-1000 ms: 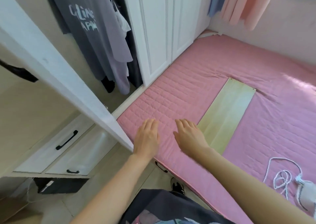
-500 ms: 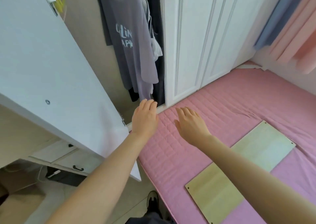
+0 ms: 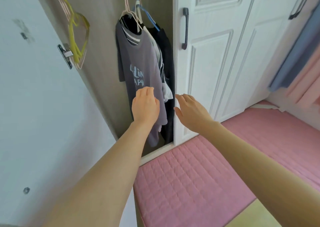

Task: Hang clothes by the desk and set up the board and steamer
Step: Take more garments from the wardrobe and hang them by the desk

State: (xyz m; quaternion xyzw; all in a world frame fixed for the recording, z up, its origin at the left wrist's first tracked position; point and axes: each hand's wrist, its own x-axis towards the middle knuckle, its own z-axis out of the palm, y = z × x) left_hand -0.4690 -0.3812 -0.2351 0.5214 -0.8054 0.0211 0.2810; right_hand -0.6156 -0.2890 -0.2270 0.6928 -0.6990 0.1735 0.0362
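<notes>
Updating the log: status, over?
Left hand, right hand open, empty, out toward wardrobe. Grey T-shirt hangs inside on hanger, ungripped. Nothing in the way.

Bright, soft daylight, no hard shadows. Open wardrobe door (image 3: 43, 105) on my left washed pale, with a faint violet cast. Dimmer in the wardrobe interior (image 3: 103, 79); the dark clothes (image 3: 168, 62) at the back lose detail. At the right edge the curtains (image 3: 294, 62) smear into motion blur. My left hand (image 3: 145, 105) and right hand (image 3: 192, 112) slightly soft at the fingertips. Straight door lines bow toward the frame edges; wide-angle stretch on my forearms.
</notes>
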